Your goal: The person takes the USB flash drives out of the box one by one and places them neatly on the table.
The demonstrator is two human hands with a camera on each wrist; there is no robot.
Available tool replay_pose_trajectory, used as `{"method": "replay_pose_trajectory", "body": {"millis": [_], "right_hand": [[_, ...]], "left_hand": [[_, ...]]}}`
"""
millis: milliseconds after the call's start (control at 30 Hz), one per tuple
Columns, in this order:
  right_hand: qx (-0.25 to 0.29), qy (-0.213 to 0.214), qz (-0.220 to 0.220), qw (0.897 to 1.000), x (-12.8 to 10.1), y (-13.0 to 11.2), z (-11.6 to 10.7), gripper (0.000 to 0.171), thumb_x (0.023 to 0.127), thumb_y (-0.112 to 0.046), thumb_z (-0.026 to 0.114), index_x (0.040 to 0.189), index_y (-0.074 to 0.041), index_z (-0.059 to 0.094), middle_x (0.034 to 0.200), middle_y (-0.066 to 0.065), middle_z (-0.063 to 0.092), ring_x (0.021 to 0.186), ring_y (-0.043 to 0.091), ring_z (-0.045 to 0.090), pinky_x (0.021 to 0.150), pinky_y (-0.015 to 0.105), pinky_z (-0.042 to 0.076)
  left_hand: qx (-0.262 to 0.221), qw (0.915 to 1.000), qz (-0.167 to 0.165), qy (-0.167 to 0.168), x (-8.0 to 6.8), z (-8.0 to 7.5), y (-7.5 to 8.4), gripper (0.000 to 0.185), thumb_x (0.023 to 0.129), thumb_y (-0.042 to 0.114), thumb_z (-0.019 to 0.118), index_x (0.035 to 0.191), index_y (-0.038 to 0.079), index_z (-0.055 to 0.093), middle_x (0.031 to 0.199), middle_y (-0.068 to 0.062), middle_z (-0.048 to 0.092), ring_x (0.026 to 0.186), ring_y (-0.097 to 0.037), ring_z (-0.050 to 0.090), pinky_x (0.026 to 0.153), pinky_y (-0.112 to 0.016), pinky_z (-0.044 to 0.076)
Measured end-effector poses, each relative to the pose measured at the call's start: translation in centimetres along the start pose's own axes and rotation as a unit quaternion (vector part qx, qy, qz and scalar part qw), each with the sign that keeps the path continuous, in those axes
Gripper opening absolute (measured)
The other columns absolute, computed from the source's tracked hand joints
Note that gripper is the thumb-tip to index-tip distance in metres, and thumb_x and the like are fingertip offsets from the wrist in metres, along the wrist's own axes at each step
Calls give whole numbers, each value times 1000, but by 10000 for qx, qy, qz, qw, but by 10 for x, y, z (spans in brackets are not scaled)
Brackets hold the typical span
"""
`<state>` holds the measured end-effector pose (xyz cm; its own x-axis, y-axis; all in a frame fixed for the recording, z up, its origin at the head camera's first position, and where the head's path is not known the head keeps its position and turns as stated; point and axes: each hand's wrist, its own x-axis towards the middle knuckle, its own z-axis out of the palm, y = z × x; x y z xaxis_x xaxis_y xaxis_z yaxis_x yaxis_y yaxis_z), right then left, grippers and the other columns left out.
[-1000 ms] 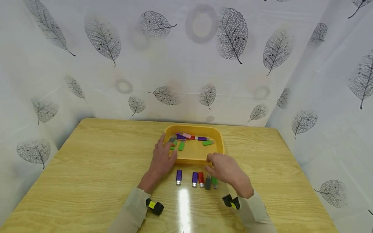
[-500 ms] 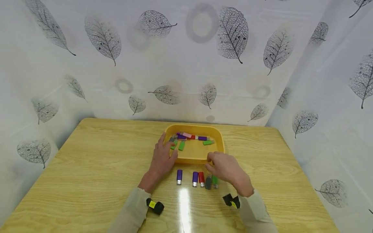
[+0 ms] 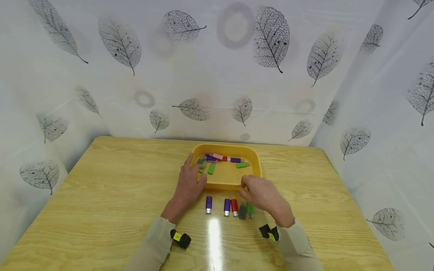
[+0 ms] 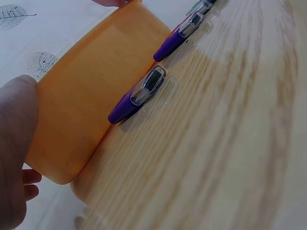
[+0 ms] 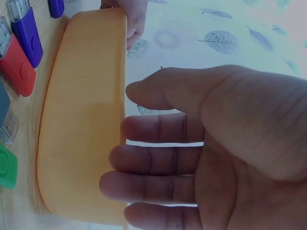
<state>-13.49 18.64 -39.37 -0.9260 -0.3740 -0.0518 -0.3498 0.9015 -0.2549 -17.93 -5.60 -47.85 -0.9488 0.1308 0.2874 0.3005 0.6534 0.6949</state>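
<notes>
A yellow plastic tray [image 3: 223, 186] holds several USB flash drives, among them a pink one [image 3: 217, 156] and a green one [image 3: 242, 165]. My left hand [image 3: 190, 184] grips its left front corner, thumb at the rim and fingers around the side. By the right front corner is my right hand [image 3: 266, 195], its fingers loosely bent near the rim; contact is hard to tell. Before the tray lie a purple flash drive [image 3: 208, 204], another purple one [image 3: 226, 207], a red one [image 3: 234, 207], a dark grey one [image 3: 242, 211] and a green one [image 3: 250, 211], partly under the right hand.
The wooden table [image 3: 129, 188] extends around the tray on both sides. A white curtain [image 3: 210, 75] with leaf prints hangs behind it. Black wrist devices with yellow marks sit at the left sleeve [image 3: 152, 241] and right sleeve [image 3: 298, 244].
</notes>
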Motion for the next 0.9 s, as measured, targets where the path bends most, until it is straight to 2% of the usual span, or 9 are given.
{"method": "replay_pose_trajectory", "body": {"millis": [133,367,633,900], "right_hand": [[-20,5,-18,10000,1,1,0,14,92,-24,67,91,-10,64,76,-3,56,60,10,47,54,26,42],[10,48,-29,10000,1,1,0,14,92,-24,66,91,-11,65,75,-4,55,59,10,47,52,26,40],[86,237,-182,9995,3,3,3,11,92,-21,65,87,-12,63,71,-6,55,56,8,45,49,24,38],[397,334,-128,9986,8,8,5,19,94,-24,63,105,-8,62,59,-6,47,47,7,40,44,23,31]], "left_hand": [[-3,10000,39,42,1,-1,0,37,93,29,50,117,2,62,163,-17,16,125,-41,40,103,-58,36],[-11,10000,-81,-32,1,-1,0,37,94,29,50,117,3,63,163,-15,15,125,-40,40,105,-57,36],[38,9999,-112,-77,1,-1,-1,35,95,28,51,117,3,63,164,-14,14,127,-40,39,106,-56,35],[64,10000,-34,-49,1,1,-4,35,95,28,50,116,3,62,164,-16,15,126,-41,40,106,-57,35]]}}
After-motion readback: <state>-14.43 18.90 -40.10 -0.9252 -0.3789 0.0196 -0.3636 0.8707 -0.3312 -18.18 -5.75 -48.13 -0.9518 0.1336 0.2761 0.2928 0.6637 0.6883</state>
